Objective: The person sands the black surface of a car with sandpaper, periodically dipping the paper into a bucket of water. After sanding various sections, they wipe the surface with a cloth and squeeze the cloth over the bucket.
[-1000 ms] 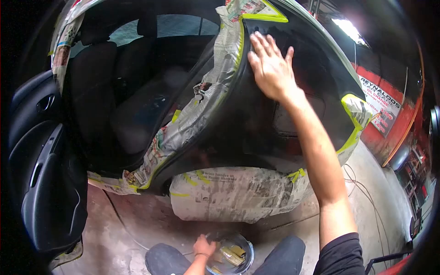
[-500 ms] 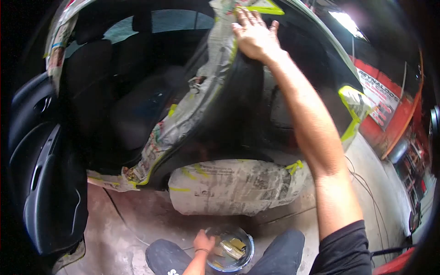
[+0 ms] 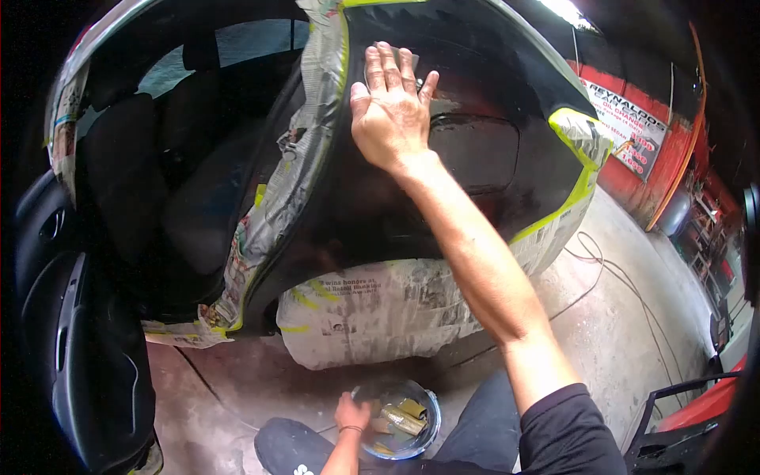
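My right hand (image 3: 392,119) lies flat on the dark rear side panel (image 3: 380,206) of a car, fingers stretched out. Under the fingers shows the edge of a greyish sheet (image 3: 414,59) that looks like sandpaper, pressed against the panel. Low between my knees, my left hand (image 3: 351,413) grips the left rim of a bucket (image 3: 433,431); its fingertips are partly hidden. Inside the bucket are several yellow-brown pieces of sandpaper (image 3: 405,419), one of them curled. A closed fuel flap (image 3: 475,154) sits right of my right hand.
Newspaper edged with yellow-green tape covers the door opening (image 3: 309,119), the wheel (image 3: 372,317) and the rear light (image 3: 582,134). An open car door (image 3: 87,332) stands at left. A hose (image 3: 633,293) lies on the concrete floor. A red wall with a sign (image 3: 633,131) is behind.
My right hand has slid down from the upper pillar onto the wider panel, left of the fuel flap. The view has turned toward the right. My left hand stays at the bucket.
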`<state>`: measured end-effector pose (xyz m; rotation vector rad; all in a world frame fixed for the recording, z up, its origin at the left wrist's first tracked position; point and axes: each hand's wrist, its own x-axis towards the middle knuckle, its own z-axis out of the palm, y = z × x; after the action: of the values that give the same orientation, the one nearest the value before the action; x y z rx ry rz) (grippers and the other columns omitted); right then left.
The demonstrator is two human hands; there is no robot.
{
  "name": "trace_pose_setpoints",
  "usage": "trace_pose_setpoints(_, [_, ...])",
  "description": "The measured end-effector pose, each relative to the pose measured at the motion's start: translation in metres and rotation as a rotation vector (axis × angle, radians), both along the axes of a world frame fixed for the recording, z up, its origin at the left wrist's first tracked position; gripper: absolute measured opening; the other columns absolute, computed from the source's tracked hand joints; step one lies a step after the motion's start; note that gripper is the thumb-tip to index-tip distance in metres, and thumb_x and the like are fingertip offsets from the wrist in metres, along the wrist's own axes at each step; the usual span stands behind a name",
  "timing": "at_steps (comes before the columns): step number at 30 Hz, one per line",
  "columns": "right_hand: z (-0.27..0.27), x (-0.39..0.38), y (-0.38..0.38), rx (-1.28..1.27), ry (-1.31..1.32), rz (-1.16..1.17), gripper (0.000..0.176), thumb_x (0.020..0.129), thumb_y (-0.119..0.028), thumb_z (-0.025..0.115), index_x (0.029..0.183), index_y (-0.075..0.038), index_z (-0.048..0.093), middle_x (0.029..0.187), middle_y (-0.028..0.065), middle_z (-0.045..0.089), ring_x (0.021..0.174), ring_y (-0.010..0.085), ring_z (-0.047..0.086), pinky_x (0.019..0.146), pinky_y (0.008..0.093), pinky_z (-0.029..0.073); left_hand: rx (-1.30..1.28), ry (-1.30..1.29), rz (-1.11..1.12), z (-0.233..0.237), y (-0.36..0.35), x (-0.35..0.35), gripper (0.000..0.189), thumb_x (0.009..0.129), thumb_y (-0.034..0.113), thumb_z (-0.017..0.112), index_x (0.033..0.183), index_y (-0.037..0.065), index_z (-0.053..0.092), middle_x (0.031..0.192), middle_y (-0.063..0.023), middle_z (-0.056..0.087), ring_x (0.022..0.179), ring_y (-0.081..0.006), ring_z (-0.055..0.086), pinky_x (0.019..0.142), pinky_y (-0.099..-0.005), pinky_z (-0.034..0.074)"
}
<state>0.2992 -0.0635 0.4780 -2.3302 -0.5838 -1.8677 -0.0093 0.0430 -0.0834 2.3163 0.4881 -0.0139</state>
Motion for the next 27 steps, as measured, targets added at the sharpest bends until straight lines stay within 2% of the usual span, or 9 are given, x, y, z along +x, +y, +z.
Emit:
trace_pose_setpoints(3, [0.001,-0.004,-0.082,-0.157,-0.037,-0.04,0.057,0.113,-0.03,0.038,0.168,-0.02,0.041,0.176,0.0038,0.038,0.162,0.0246,0.035,0.128,0.071,0.017,0.01,0.033,-0.003,0.005,-0.005,0.009,0.05,0.086,0.033,0.077,0.12,0.0,0.061,0.119,-0.0269,0.071,0.112,-0.0477,0.069,0.097,-0.0556,0.056])
trace_pose_setpoints(4, [-0.001,0.01,-0.126,-0.093,-0.014,-0.243,0.057,0.114,-0.032,0.036,0.169,-0.02,0.04,0.178,0.0038,0.035,0.163,0.0241,0.033,0.129,0.0712,0.015,0.007,0.042,-0.007,0.01,-0.006,0.01,0.051,0.086,0.033,0.076,0.12,0.0,0.061,0.119,-0.0271,0.071,0.112,-0.0478,0.069,0.097,-0.0557,0.056])
trace_pose_setpoints(6, [-0.01,0.018,-0.191,0.308,0.298,-0.113,0.061,0.116,-0.04,0.031,0.172,-0.018,0.031,0.181,0.0072,0.026,0.168,0.0274,0.022,0.127,0.0773,0.007,0.027,0.037,-0.013,0.003,-0.001,0.007,0.052,0.085,0.034,0.077,0.122,0.0,0.061,0.12,-0.0277,0.071,0.113,-0.0475,0.07,0.098,-0.0554,0.056])
trace_pose_setpoints(9, [-0.017,-0.014,-0.104,0.293,0.29,-0.146,0.064,0.114,-0.039,0.035,0.172,-0.013,0.032,0.181,0.0076,0.025,0.168,0.0326,0.018,0.13,0.0734,0.005,0.05,0.051,-0.004,0.006,-0.003,0.009,0.054,0.085,0.035,0.077,0.123,0.0,0.062,0.121,-0.0282,0.071,0.115,-0.0471,0.069,0.099,-0.0552,0.056])
trace_pose_setpoints(12, [-0.067,-0.031,0.001,0.145,0.108,0.195,0.063,0.111,-0.037,0.042,0.17,-0.014,0.037,0.18,0.0078,0.03,0.167,0.0352,0.022,0.129,0.0735,0.002,0.063,0.045,-0.017,-0.002,-0.002,0.01,0.055,0.086,0.036,0.077,0.124,-0.001,0.062,0.121,-0.0286,0.071,0.115,-0.0475,0.069,0.1,-0.0551,0.056])
trace_pose_setpoints(15, [-0.059,-0.036,-0.057,-0.149,0.119,0.062,0.06,0.113,-0.031,0.041,0.172,-0.024,0.036,0.18,-0.0001,0.03,0.166,0.022,0.026,0.127,0.0761,-0.001,0.053,0.068,-0.007,0.014,-0.005,0.008,0.054,0.086,0.037,0.076,0.123,-0.001,0.062,0.12,-0.0287,0.071,0.114,-0.048,0.07,0.099,-0.0554,0.056])
trace_pose_setpoints(19, [-0.054,-0.024,-0.161,0.223,0.248,-0.099,0.059,0.114,-0.036,0.034,0.173,-0.024,0.033,0.182,-0.003,0.024,0.168,0.0225,0.021,0.128,0.0762,-0.001,0.081,0.014,-0.012,0.003,-0.004,0.008,0.05,0.086,0.035,0.076,0.12,0.0,0.063,0.119,-0.0286,0.072,0.112,-0.0481,0.07,0.097,-0.0556,0.056])
trace_pose_setpoints(23, [-0.055,-0.025,-0.063,0.108,0.116,0.069,0.066,0.112,-0.039,0.038,0.172,-0.013,0.032,0.18,0.0139,0.025,0.167,0.0389,0.018,0.129,0.075,0.002,0.088,0.011,0.002,0.006,-0.003,0.009,0.05,0.086,0.034,0.075,0.12,0.0,0.062,0.119,-0.0283,0.071,0.112,-0.0479,0.07,0.097,-0.0556,0.056])
trace_pose_setpoints(27, [-0.037,-0.028,-0.057,-0.146,0.081,0.123,0.06,0.112,-0.035,0.045,0.169,-0.018,0.041,0.178,0.004,0.034,0.166,0.0279,0.027,0.128,0.0751,0.007,0.107,0.023,-0.023,-0.001,-0.004,0.004,0.052,0.084,0.035,0.076,0.12,0.001,0.062,0.117,-0.028,0.072,0.112,-0.0478,0.07,0.097,-0.0556,0.056])
